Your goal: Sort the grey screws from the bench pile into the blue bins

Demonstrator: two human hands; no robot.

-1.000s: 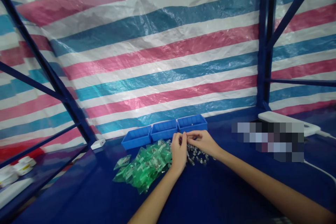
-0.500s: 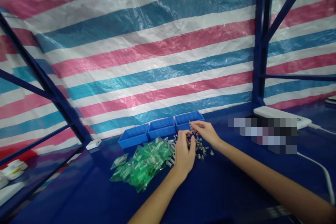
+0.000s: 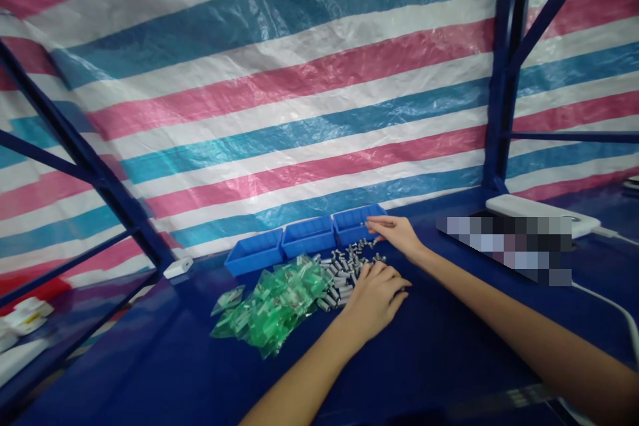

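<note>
My right hand (image 3: 398,234) is at the front edge of the right-hand blue bin (image 3: 344,226), thumb and fingers pinched on a small metal screw whose tip barely shows. My left hand (image 3: 374,298) rests palm down at the right side of a heap of metal screws and short metal cylinders (image 3: 341,279), covering part of it. Its fingers are bent and the thumb stands apart from them; what lies under the palm is hidden. Left of the heap is a pile of green-tinted clear plastic packets (image 3: 279,303).
Two more blue bins, the middle one (image 3: 308,239) and the left one (image 3: 254,254), stand in a row along the striped sheet (image 3: 309,113). A white adapter (image 3: 178,267) sits at left. On the right are a white device (image 3: 544,213) with a cable and a blurred-out object (image 3: 509,246).
My left hand has moved right and toward me, turning palm down and uncovering more metal parts. My right hand stays by the right bin. The view has tilted slightly.
</note>
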